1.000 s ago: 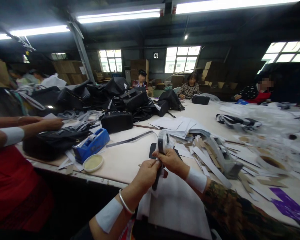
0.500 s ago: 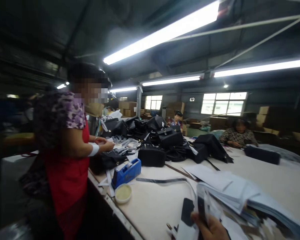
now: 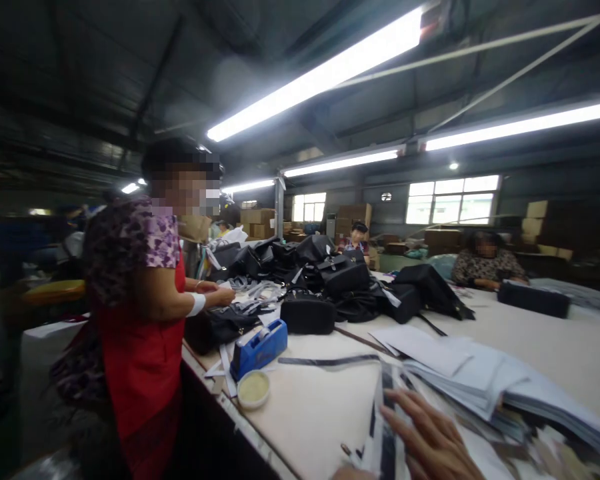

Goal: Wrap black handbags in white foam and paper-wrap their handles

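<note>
My right hand (image 3: 430,433) reaches in from the bottom right, its fingers stretched out and apart. The fingertips lie on or just over a clear plastic sleeve (image 3: 375,437) with a dark strip showing through it. From the sleeve's top end a long grey-black strap (image 3: 325,362) runs left across the table. Only a small part of my left hand (image 3: 354,474) shows at the bottom edge, below the sleeve, with its fingers hidden. Small metal-tipped pieces (image 3: 347,450) lie just left of the sleeve.
A blue tape dispenser (image 3: 259,348) and a round tub (image 3: 253,389) stand near the table edge. Black bags (image 3: 325,273) are heaped behind. White sheets (image 3: 440,353) lie to the right. A co-worker in a red apron (image 3: 145,373) stands at left, hands over the pile.
My right hand has gone from fingers curled round the raised plastic sleeve to fingers spread over it. The sleeve lies lower. Part of my left hand has come in at the bottom.
</note>
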`<state>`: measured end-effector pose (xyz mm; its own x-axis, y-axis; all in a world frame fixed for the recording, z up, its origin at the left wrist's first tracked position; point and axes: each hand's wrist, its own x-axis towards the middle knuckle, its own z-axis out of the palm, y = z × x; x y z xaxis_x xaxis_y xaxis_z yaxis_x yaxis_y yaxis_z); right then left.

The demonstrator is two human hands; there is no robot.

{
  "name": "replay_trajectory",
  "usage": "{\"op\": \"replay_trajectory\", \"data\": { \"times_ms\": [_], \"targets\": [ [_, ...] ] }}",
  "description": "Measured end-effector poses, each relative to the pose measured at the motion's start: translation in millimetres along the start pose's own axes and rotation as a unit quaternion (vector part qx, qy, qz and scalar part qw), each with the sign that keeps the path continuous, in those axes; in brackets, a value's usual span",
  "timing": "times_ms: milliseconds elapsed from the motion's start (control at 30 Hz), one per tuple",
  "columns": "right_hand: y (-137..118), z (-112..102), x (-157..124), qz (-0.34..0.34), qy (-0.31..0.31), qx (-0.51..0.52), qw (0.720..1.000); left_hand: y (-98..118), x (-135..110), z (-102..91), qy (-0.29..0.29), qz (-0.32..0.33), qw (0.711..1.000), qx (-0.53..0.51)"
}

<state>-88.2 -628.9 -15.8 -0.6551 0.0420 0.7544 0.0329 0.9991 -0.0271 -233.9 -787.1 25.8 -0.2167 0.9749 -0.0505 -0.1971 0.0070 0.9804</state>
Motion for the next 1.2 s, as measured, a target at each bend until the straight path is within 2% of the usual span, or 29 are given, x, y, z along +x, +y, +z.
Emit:
{"op": "replay_trajectory", "data": {
  "times_ms": [33,67,133,167,233,367,433,500,600,667,733,800,867,933,1000,1100,1200],
  "targets": [
    [-6,-4,4,-0.030,-0.032,-0.003,0.999,-8,-5,6.7,-0.014,-0.015,1.000,-0.001],
    [-11,-8,9,-0.020,-0.068,0.009,0.997,-13,-11,13.1,-0.029,-0.031,0.999,-0.009],
    [-16,-15,21,0.028,-0.062,0.059,0.996,-11,-19,22.4,-0.044,-0.038,0.997,-0.052],
    [-15,-19,28,0.052,-0.050,0.074,0.995,-3,-20,24.4,-0.047,-0.029,0.994,-0.089],
    [-10,-26,37,0.097,-0.057,0.090,0.990,23,-17,23.3,-0.013,0.044,0.987,-0.155],
    [-6,-34,46,0.145,-0.047,0.122,0.981,81,1,7.9,0.033,0.147,0.963,-0.222],
    [-14,-35,47,0.174,-0.064,0.195,0.963,97,13,-1.1,0.068,0.199,0.948,-0.238],
    [-26,-38,47,0.207,-0.114,0.298,0.925,103,25,-9.1,0.107,0.257,0.931,-0.237],
    [-45,-47,46,0.234,-0.198,0.450,0.839,98,39,-18.1,0.173,0.348,0.906,-0.168],
    [-55,-53,45,0.246,-0.220,0.538,0.775,88,44,-21.6,0.223,0.401,0.888,-0.039],
    [-60,-59,45,0.268,-0.211,0.617,0.710,75,45,-23.9,0.242,0.439,0.854,0.137],
    [-60,-61,46,0.298,-0.179,0.677,0.649,62,44,-26.6,0.224,0.461,0.809,0.289],
    [-58,-63,47,0.332,-0.143,0.708,0.607,49,44,-30.6,0.196,0.478,0.766,0.382],
    [-54,-64,48,0.362,-0.115,0.713,0.589,39,46,-35.6,0.167,0.484,0.735,0.444],
    [-50,-65,48,0.375,-0.095,0.711,0.587,30,48,-40.4,0.127,0.481,0.716,0.490],
    [-46,-67,47,0.372,-0.065,0.714,0.589,20,51,-45.0,0.072,0.471,0.706,0.523],
    [-43,-69,48,0.375,-0.053,0.710,0.594,14,52,-46.6,0.046,0.470,0.705,0.529]
  ]
}}
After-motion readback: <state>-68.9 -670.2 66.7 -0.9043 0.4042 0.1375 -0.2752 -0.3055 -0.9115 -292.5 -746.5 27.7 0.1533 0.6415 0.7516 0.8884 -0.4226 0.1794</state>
